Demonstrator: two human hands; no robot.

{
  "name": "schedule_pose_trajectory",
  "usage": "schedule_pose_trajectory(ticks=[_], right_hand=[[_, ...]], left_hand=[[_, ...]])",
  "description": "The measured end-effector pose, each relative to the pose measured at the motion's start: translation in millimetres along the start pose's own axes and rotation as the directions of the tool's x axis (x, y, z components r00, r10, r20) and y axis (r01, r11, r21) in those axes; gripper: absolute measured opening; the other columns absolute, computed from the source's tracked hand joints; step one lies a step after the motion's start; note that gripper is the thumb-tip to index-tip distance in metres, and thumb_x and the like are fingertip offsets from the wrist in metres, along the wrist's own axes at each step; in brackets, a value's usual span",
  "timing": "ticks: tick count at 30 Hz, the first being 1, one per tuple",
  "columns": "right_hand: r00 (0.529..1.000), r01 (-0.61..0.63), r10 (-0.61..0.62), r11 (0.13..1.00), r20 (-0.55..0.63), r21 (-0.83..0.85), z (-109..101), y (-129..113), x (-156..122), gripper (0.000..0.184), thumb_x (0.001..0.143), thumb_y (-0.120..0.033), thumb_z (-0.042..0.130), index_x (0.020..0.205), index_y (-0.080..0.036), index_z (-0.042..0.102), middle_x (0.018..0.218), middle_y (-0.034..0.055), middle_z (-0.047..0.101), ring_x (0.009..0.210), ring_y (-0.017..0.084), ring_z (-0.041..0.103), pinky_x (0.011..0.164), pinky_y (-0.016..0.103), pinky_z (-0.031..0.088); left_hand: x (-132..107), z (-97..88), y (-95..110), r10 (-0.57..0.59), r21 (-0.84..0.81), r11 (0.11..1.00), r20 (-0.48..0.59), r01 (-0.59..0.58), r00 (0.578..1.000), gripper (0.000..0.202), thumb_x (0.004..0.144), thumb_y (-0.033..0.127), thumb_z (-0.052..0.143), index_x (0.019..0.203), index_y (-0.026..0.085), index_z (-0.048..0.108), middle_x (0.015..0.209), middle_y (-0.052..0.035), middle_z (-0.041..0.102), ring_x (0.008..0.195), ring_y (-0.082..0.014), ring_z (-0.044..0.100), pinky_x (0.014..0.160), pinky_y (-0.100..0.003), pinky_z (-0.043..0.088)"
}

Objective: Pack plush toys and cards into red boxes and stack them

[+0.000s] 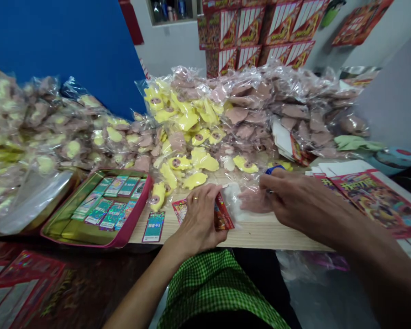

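Note:
My left hand point(200, 217) is closed around a small red printed packet point(223, 214) at the table's front edge. Touching the packet on its right is a clear plastic bag point(233, 201), beside a pink soft piece point(255, 201). My right hand point(282, 187) is curled just above that pink piece. A bit of something blue point(274, 169) shows at its fingers, but its kind is hidden. Another red printed packet point(179, 209) lies partly under my left hand. To the left lies a teal card point(154, 227). Yellow animal-shaped pieces point(204, 161) lie behind my hands.
A pink-rimmed tray point(132, 227) with several teal cards stands at left. Bagged pink pieces point(246, 89) are heaped along the back and left. At right lie red printed sheets point(373, 196). Red display boxes point(251, 27) are stacked behind, by a blue panel point(61, 41).

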State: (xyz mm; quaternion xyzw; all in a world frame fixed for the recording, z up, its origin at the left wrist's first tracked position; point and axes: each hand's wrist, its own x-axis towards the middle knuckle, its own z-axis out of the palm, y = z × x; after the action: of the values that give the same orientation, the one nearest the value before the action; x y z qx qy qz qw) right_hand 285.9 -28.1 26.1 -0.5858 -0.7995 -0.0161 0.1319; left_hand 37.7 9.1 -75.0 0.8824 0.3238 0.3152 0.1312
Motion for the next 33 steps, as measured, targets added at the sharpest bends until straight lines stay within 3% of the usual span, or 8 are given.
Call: schedule_pose_trajectory(ticks=[4, 9, 16, 20, 23, 25, 28, 33], right_hand=[[0.999, -0.004, 0.001, 0.996, -0.039, -0.094, -15.4, 2.4, 5.2, 0.023, 0.077, -0.002, 0.048, 0.071, -0.024, 0.042, 0.068, 0.0029, 0.049, 0.055, 0.017, 0.040, 0.056, 0.032, 0.024], [0.967, 0.216, -0.225, 0.973, 0.117, 0.082, -20.3, 3.8, -2.6, 0.021, 0.078, -0.003, 0.051, 0.086, -0.022, 0.056, 0.078, 0.0015, 0.060, 0.065, 0.017, 0.055, 0.060, 0.031, 0.033], [0.979, 0.187, -0.191, 0.980, 0.064, 0.069, -10.6, -3.6, -3.8, 0.019, 0.079, -0.004, 0.052, 0.080, -0.023, 0.054, 0.073, 0.0005, 0.059, 0.061, 0.017, 0.054, 0.057, 0.032, 0.036], [0.936, 0.345, -0.352, 0.929, 0.027, 0.130, -8.2, -17.7, 8.2, 0.028, 0.081, -0.005, 0.052, 0.099, -0.023, 0.062, 0.100, 0.0059, 0.068, 0.092, 0.024, 0.066, 0.075, 0.035, 0.051], [0.944, 0.270, -0.237, 0.955, -0.229, 0.124, -17.4, -23.8, 7.6, 0.041, 0.090, -0.012, 0.049, 0.130, -0.022, 0.054, 0.131, 0.0124, 0.061, 0.121, 0.030, 0.061, 0.094, 0.043, 0.054], [0.925, 0.142, -0.091, 0.984, -0.369, 0.112, -20.1, -22.5, -0.3, 0.032, 0.097, -0.019, 0.048, 0.128, -0.022, 0.053, 0.124, 0.0127, 0.063, 0.113, 0.029, 0.065, 0.089, 0.043, 0.057], [0.922, 0.079, -0.012, 0.984, -0.388, 0.157, -5.3, -21.4, -15.9, 0.017, 0.100, -0.025, 0.049, 0.115, -0.024, 0.057, 0.108, 0.0091, 0.066, 0.097, 0.024, 0.069, 0.076, 0.036, 0.059], [0.939, 0.121, -0.033, 0.963, -0.343, 0.240, 40.3, -36.6, -17.1, 0.047, 0.100, -0.016, 0.047, 0.146, -0.024, 0.049, 0.159, 0.0148, 0.039, 0.148, 0.032, 0.040, 0.112, 0.051, 0.049]], left_hand=[[1.3, -1.0, 3.2, 0.006, -0.067, 0.998, 0.021, -0.005, 1.000, 0.102, 0.066, 0.024, 0.077, 0.151, 0.019, 0.022, 0.143, -0.0188, 0.047, 0.133, -0.0399, 0.047, 0.111, -0.059, 0.037], [2.1, 5.0, -4.4, -0.058, -0.086, 0.995, 0.019, 0.060, 0.998, 0.104, 0.065, 0.027, 0.080, 0.151, 0.020, 0.022, 0.142, -0.0195, 0.048, 0.131, -0.0419, 0.048, 0.109, -0.062, 0.037], [2.4, 7.9, 3.0, -0.001, -0.145, 0.989, 0.023, 0.004, 1.000, 0.106, 0.065, 0.027, 0.079, 0.153, 0.020, 0.020, 0.145, -0.0193, 0.047, 0.133, -0.0400, 0.047, 0.110, -0.060, 0.037], [8.7, 8.1, 12.3, 0.057, -0.163, 0.984, -0.097, -0.073, 0.994, 0.103, 0.068, 0.026, 0.076, 0.154, 0.018, 0.019, 0.140, -0.0195, 0.048, 0.128, -0.0381, 0.051, 0.108, -0.058, 0.041], [14.6, 9.1, 10.3, 0.016, -0.136, 0.990, -0.195, -0.043, 0.981, 0.104, 0.068, 0.026, 0.075, 0.155, 0.020, 0.018, 0.140, -0.0187, 0.048, 0.127, -0.0385, 0.052, 0.106, -0.060, 0.042], [17.9, 9.9, 5.7, -0.050, -0.145, 0.989, -0.247, 0.014, 0.968, 0.107, 0.067, 0.029, 0.078, 0.155, 0.022, 0.018, 0.142, -0.0185, 0.047, 0.129, -0.0396, 0.051, 0.107, -0.062, 0.042], [22.9, 13.6, 1.2, -0.167, -0.212, 0.972, -0.327, 0.100, 0.930, 0.111, 0.067, 0.038, 0.084, 0.156, 0.021, 0.019, 0.147, -0.0198, 0.043, 0.135, -0.0413, 0.046, 0.111, -0.062, 0.041], [30.9, 31.4, 10.7, -0.225, -0.349, 0.933, -0.381, 0.085, 0.897, 0.114, 0.070, 0.045, 0.086, 0.157, 0.020, 0.016, 0.151, -0.0203, 0.039, 0.141, -0.0400, 0.043, 0.117, -0.058, 0.040]])
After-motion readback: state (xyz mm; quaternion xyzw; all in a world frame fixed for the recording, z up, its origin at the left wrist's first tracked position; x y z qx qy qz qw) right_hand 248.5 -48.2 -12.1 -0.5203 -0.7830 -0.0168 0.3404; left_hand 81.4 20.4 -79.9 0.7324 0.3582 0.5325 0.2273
